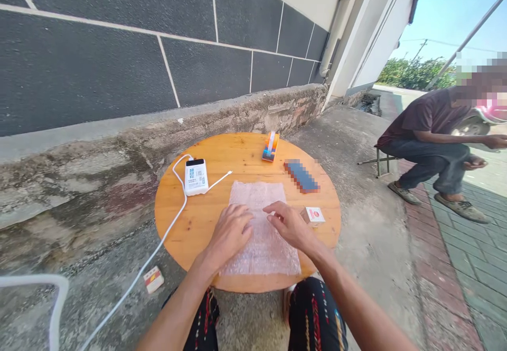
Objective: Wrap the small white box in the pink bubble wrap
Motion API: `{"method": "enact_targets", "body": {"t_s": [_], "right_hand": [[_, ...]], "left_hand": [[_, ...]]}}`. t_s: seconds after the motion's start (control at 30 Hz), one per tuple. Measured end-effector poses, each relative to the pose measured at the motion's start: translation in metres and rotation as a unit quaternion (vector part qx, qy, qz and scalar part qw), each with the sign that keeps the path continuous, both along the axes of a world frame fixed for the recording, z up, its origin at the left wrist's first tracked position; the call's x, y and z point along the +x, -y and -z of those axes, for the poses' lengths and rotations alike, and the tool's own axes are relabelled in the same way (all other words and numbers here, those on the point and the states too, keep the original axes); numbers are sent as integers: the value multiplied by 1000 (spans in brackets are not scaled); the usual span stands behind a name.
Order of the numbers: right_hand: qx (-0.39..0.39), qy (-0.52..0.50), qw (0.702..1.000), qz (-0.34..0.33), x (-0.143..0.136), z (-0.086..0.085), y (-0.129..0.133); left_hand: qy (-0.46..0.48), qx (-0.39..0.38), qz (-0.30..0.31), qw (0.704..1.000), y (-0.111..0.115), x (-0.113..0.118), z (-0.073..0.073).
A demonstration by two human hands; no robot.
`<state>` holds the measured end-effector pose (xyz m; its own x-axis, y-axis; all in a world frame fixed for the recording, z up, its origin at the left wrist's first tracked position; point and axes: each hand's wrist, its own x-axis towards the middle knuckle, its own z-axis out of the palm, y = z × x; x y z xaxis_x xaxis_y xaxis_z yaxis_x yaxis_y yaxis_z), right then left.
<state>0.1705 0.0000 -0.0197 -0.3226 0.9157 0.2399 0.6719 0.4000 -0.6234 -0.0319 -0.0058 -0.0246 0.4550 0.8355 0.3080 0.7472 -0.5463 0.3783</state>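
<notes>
A sheet of pinkish, see-through bubble wrap [259, 250] lies flat on a round wooden table [178, 234]. My left hand [234, 228] rests on its left side, palm down, fingers stretched out. Over the right side of the sheet is my right hand [288, 224], fingers apart and slightly bent, holding nothing. Whether its fingertips touch the wrap I cannot tell. Just right of that hand stands a small white box [315, 215] with a red mark. Beyond the sheet is an orange tape dispenser [271, 147] with a roll of tape.
A white power bank [196, 177] with a white cable [168, 229] lies at the table's left. To the right is a dark phone [301, 176], partly pixelated. A small box [153, 279] lies on the ground. Another person [431, 123] sits at the far right.
</notes>
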Motion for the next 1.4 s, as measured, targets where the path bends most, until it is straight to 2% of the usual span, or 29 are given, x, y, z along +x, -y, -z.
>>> {"method": "enact_targets", "body": {"t_s": [0.07, 0.13, 0.23, 0.3, 0.37, 0.53, 0.67, 0.77, 0.93, 1.03, 1.17, 1.23, 1.3, 1.4], "right_hand": [[-53, -13, 998, -21, -8, 0, -20], [-76, -1, 997, -14, -4, -1, -40], [-53, 19, 996, 62, 18, -4, -59], [-28, 30, 993, 111, 27, -4, -62], [-13, 36, 992, 122, 24, -3, -60], [-28, 41, 998, 31, -9, 4, -65], [3, 41, 994, 97, 1, -2, -73], [20, 48, 993, 102, 13, -2, -50], [77, 166, 983, 7, 6, 15, 17], [83, 190, 978, 27, 11, 22, 38], [105, 144, 981, 75, 32, 23, 64], [111, 96, 984, 101, 40, 24, 85], [99, 30, 984, 147, 45, 29, 109], [41, -65, 969, 235, 47, 44, 141]], "left_hand": [[-16, -20, 5, 1000, -11, 0, 0], [-25, -30, 3, 999, -17, 0, 2], [-20, -31, -5, 999, -19, -3, 8], [-14, -31, -5, 999, -19, -4, 12], [-11, -30, -3, 999, -19, -4, 14], [-5, -22, -5, 1000, -19, -4, 14], [-5, -23, -10, 1000, -19, -6, 11], [-10, -23, -12, 1000, -20, -9, 12], [-17, -11, -2, 1000, -17, -12, 16], [-16, -10, -5, 1000, -17, -11, 15], [-5, -10, -10, 1000, -12, -12, 9], [32, 22, -22, 999, 0, -17, 6], [89, 53, -43, 994, 21, -27, 4], [173, 64, -128, 975, 65, -45, 11]]}}
